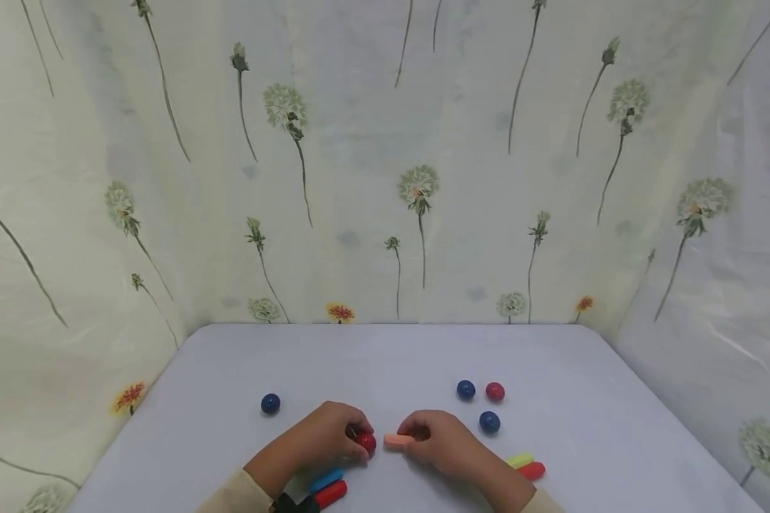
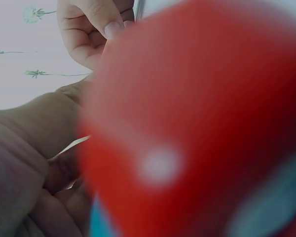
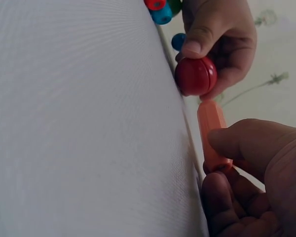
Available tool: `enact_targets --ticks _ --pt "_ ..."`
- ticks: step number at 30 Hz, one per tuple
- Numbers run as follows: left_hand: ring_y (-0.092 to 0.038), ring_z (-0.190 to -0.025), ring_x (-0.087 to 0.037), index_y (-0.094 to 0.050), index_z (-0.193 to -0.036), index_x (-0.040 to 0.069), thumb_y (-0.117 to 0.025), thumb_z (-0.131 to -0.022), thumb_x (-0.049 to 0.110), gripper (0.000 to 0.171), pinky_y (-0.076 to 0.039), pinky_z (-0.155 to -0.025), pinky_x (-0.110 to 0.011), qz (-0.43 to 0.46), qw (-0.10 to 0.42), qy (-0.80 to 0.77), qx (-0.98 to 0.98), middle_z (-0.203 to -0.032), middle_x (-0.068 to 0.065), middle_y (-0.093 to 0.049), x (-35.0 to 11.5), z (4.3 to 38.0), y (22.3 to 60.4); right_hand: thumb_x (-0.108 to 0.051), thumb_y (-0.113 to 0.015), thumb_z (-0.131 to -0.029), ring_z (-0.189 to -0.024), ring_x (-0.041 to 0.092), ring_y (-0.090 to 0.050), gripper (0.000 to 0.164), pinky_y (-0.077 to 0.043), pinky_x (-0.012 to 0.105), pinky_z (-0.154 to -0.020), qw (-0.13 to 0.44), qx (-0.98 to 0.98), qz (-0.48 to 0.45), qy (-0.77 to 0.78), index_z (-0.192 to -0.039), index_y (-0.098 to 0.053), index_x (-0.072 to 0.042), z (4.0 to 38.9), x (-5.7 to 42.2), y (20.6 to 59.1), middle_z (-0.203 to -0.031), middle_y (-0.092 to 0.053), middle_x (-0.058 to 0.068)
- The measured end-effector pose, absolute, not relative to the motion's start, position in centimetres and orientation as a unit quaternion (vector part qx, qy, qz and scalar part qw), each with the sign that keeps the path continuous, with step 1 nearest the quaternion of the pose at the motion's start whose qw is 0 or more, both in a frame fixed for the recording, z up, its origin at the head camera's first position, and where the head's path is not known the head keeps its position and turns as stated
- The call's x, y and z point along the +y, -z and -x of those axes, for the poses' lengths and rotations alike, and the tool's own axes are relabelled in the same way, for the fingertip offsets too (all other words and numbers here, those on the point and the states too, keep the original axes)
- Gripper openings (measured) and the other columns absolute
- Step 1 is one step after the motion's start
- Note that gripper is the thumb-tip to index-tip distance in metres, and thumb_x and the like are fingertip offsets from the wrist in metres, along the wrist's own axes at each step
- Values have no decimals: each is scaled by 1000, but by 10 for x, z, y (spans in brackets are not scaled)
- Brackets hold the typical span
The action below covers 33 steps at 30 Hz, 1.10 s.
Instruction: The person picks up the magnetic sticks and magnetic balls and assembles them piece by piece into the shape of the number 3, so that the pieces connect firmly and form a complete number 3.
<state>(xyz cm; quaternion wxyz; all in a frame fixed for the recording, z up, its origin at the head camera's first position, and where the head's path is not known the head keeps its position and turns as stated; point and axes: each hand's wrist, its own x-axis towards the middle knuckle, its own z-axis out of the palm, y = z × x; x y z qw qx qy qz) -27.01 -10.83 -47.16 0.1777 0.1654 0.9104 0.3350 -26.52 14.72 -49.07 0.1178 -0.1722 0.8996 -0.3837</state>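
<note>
Left hand: here it is, the left hand (image 1: 327, 436) with thumb and fingers curled round a shiny red ball (image 1: 366, 442), a groove showing along the ball in the right wrist view.
Right hand: and opposite, the right hand (image 1: 445, 443) pinches an orange stick (image 1: 395, 442) between thumb and fingers, its free end pointing at the ball.
Gap: near, so near — yet in the head view a narrow strip of white table (image 1: 359, 356) shows between ball and stick.
Left flank: a blue stick (image 1: 326, 480) and a red stick (image 1: 331, 493) lie side by side near the left wrist; farther out sits a lone blue ball (image 1: 270, 404).
Right flank: a trio beyond the right hand — two blue balls (image 1: 465, 390) and a second red ball (image 1: 495, 392); by the right forearm, a yellow-green stick (image 1: 520, 460) beside another red stick (image 1: 531, 471).
Left wrist view: a big red shape (image 2: 197, 98) fills much of it, too blurred to name.
Backdrop: a dandelion-print cloth (image 1: 359, 178) rises behind the table.
</note>
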Motion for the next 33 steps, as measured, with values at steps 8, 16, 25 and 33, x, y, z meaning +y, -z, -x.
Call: enact_targets --ticks 8,16,25,33 --pt "-61 -87 -15 -78 -102 22 -90 -84 20 22 -57 -82 -35 -163 177 -331 912 -90 8 -68 -108 270 475 -27 -81 -92 -87 16 -58 9 -49 33 -78 121 897 178 385 -101 -78 -25 264 146 488 -92 -69 -9" --pt "-62 -86 -14 -78 -100 23 -90 -83 21 20 -58 -82 -34 -161 174 -336 912 -89 9 -68 -107 269 473 -28 -81 -92 -90 16 -58 12 -49 35 -81 127 897 177 384 -104 -78 -25 265 144 487 -95 -70 -9" --pt "-61 -85 -14 -78 -99 22 -90 -83 21 21 -57 -81 -33 -159 167 -327 916 -87 9 -67 -103 270 470 -27 -81 -92 -90 15 -59 11 -49 33 -82 116 896 193 382 -103 -79 -27 268 145 486 -97 -71 -11" --pt "-61 -82 -14 -78 -99 21 -90 -83 20 20 -55 -79 -32 -167 164 -324 917 -85 8 -67 -99 267 473 -29 -80 -93 -90 13 -61 10 -51 30 -82 117 889 203 394 -102 -78 -26 265 146 489 -97 -73 -11"
